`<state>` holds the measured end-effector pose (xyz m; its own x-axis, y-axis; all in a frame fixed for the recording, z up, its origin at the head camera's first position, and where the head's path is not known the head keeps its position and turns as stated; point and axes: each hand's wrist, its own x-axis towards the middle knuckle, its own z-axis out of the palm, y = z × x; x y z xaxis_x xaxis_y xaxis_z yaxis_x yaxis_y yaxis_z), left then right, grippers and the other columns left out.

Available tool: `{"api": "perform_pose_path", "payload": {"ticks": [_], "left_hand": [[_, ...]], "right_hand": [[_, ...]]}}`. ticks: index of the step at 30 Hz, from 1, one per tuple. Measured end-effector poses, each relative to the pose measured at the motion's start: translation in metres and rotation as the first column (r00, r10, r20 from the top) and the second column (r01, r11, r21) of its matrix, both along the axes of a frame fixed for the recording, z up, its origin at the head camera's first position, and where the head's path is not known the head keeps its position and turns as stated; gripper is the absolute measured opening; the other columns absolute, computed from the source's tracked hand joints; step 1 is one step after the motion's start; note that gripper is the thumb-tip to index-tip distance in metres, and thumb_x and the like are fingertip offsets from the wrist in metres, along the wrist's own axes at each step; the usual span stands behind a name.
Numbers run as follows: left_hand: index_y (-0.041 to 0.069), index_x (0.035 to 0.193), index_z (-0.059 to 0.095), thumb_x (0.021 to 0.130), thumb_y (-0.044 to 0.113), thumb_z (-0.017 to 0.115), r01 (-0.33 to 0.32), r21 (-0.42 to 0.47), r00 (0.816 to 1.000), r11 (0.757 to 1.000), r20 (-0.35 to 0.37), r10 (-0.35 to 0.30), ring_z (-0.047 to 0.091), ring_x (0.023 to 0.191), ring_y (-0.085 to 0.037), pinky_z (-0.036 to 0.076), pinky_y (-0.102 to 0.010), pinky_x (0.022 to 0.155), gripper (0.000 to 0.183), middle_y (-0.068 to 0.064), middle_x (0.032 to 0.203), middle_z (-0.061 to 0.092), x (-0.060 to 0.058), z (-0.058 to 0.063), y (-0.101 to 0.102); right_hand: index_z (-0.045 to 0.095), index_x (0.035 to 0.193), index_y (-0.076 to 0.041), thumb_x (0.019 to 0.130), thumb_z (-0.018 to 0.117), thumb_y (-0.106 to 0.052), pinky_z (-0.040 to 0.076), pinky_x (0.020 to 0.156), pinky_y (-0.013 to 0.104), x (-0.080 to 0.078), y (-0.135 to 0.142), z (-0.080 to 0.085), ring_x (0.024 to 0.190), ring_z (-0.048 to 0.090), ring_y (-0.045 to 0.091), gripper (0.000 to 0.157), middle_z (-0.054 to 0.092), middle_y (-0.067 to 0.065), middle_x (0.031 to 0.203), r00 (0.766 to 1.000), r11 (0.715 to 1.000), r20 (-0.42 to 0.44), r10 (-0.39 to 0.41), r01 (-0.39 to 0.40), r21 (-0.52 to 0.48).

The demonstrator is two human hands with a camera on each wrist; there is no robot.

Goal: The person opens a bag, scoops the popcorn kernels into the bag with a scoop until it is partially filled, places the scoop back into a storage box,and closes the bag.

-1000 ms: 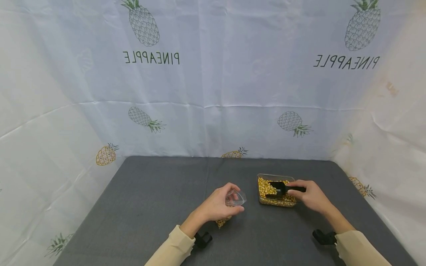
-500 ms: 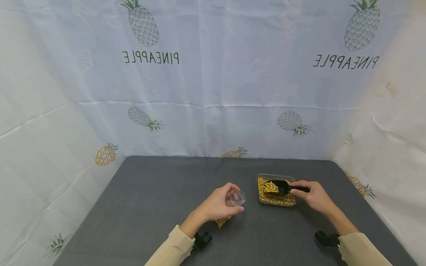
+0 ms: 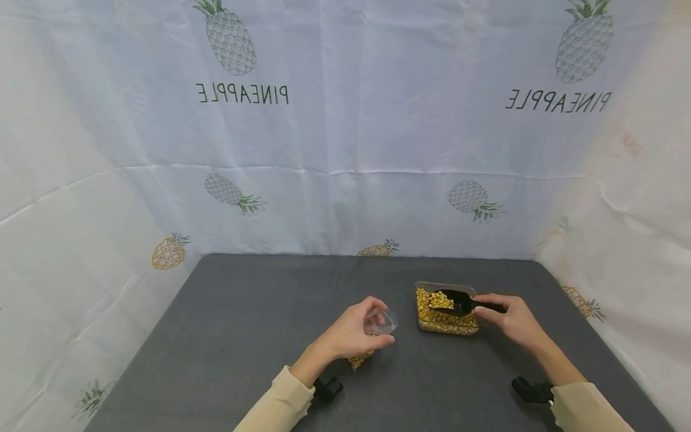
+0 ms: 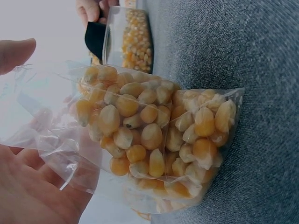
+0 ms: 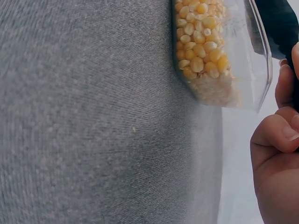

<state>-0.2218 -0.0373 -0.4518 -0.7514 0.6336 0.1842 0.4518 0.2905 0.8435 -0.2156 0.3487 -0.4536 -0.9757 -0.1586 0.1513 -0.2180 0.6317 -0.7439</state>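
Observation:
In the head view my right hand (image 3: 515, 321) grips the handle of a black scoop (image 3: 460, 304), which carries a heap of yellow corn kernels (image 3: 441, 299) at its front. The scoop is over a clear rectangular container (image 3: 420, 326) partly filled with corn. To the left, my left hand (image 3: 351, 333) curves round the spread mouth of a clear plastic bag (image 3: 386, 327). Corn fills the bag's lower part, and its base rests on the table in the left wrist view, where the thumb (image 4: 16, 55) lies at one side of the mouth and the fingers at the other.
A dark grey cloth covers the table (image 3: 259, 312). Behind and beside it hangs a pale curtain (image 3: 345, 132) printed with pineapples. Each wrist bears a black camera mount, the right one (image 3: 531, 390) close over the tabletop.
The right hand has lifted the scoop out of the corn and drawn it slightly right, with kernels now heaped in it. The left hand and the bag stay nearly still.

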Motion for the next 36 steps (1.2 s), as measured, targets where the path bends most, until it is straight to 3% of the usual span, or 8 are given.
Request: {"api": "perform_pose_path", "payload": {"ticks": [5, 9, 11, 16, 27, 30, 34, 36], "left_hand": [[0.012, 0.133, 0.053, 0.095, 0.034, 0.073, 0.004, -0.003, 1.0, 1.0, -0.001, -0.004, 0.061, 0.092, -0.007, 0.054, -0.027, 0.087, 0.049, 0.003, 0.105, 0.058, -0.001, -0.002, -0.001], [0.014, 0.132, 0.053, 0.094, 0.033, 0.074, 0.001, -0.002, 1.0, 1.0, -0.004, -0.001, 0.062, 0.092, -0.007, 0.054, -0.026, 0.087, 0.047, 0.004, 0.104, 0.058, -0.001, -0.003, 0.0], [0.014, 0.132, 0.053, 0.094, 0.033, 0.074, 0.001, -0.001, 1.0, 1.0, -0.001, -0.001, 0.062, 0.092, -0.007, 0.054, -0.026, 0.087, 0.047, 0.005, 0.104, 0.058, -0.001, -0.003, 0.0], [0.014, 0.132, 0.053, 0.094, 0.032, 0.074, 0.003, 0.001, 1.0, 1.0, -0.007, -0.003, 0.063, 0.092, -0.007, 0.055, -0.027, 0.086, 0.047, 0.004, 0.105, 0.059, -0.001, -0.003, 0.0], [0.013, 0.132, 0.054, 0.094, 0.032, 0.074, -0.005, 0.0, 1.0, 1.0, -0.014, 0.005, 0.062, 0.091, -0.006, 0.055, -0.027, 0.086, 0.047, 0.004, 0.105, 0.059, -0.001, -0.004, -0.001], [0.012, 0.132, 0.053, 0.094, 0.032, 0.074, -0.005, -0.001, 1.0, 1.0, -0.026, 0.005, 0.062, 0.09, -0.006, 0.055, -0.027, 0.085, 0.048, 0.005, 0.105, 0.059, 0.0, -0.003, -0.001], [0.01, 0.132, 0.053, 0.094, 0.032, 0.074, 0.0, 0.003, 0.999, 1.0, -0.042, 0.0, 0.06, 0.088, -0.005, 0.055, -0.026, 0.084, 0.049, 0.004, 0.105, 0.059, -0.001, -0.003, -0.001], [0.01, 0.132, 0.053, 0.094, 0.032, 0.074, 0.001, 0.002, 0.999, 1.0, -0.049, -0.001, 0.06, 0.087, -0.005, 0.054, -0.026, 0.084, 0.049, 0.003, 0.106, 0.059, -0.001, -0.002, -0.001]], "right_hand": [[0.065, 0.132, 0.002, 0.102, 0.066, -0.021, 0.056, 0.082, 0.038, 0.003, -0.002, 0.005, 0.12, 0.061, 0.035, 0.038, 0.061, 0.027, 0.134, 1.0, 1.0, 0.007, -0.005, 0.005, -0.017], [0.066, 0.131, 0.0, 0.102, 0.066, -0.022, 0.055, 0.081, 0.036, 0.004, -0.005, 0.01, 0.121, 0.059, 0.038, 0.037, 0.062, 0.025, 0.132, 1.0, 1.0, -0.014, 0.001, -0.001, 0.001], [0.066, 0.131, 0.001, 0.102, 0.065, -0.02, 0.055, 0.083, 0.042, 0.005, -0.008, 0.012, 0.123, 0.055, 0.047, 0.036, 0.062, 0.025, 0.132, 1.0, 1.0, -0.018, 0.009, -0.009, -0.002], [0.065, 0.131, 0.002, 0.101, 0.066, -0.019, 0.052, 0.09, 0.057, 0.008, -0.015, 0.018, 0.126, 0.051, 0.05, 0.037, 0.059, 0.027, 0.135, 0.999, 0.999, -0.007, 0.033, -0.034, -0.034], [0.065, 0.132, 0.002, 0.101, 0.066, -0.022, 0.044, 0.097, 0.066, 0.011, -0.032, 0.032, 0.133, 0.043, 0.054, 0.039, 0.054, 0.031, 0.141, 0.998, 0.998, 0.008, 0.059, -0.059, -0.036], [0.066, 0.131, -0.001, 0.101, 0.067, -0.023, 0.047, 0.096, 0.061, 0.012, -0.036, 0.036, 0.132, 0.046, 0.05, 0.038, 0.055, 0.028, 0.14, 0.998, 0.997, -0.005, 0.067, -0.067, -0.028], [0.068, 0.13, -0.004, 0.101, 0.067, -0.022, 0.053, 0.082, 0.044, 0.012, -0.041, 0.041, 0.121, 0.056, 0.041, 0.034, 0.06, 0.022, 0.136, 0.997, 0.997, -0.034, 0.075, -0.076, -0.018], [0.068, 0.129, -0.005, 0.101, 0.067, -0.021, 0.053, 0.083, 0.044, 0.012, -0.044, 0.044, 0.12, 0.056, 0.04, 0.033, 0.061, 0.02, 0.135, 0.995, 0.996, -0.047, 0.085, -0.086, -0.017]]}}
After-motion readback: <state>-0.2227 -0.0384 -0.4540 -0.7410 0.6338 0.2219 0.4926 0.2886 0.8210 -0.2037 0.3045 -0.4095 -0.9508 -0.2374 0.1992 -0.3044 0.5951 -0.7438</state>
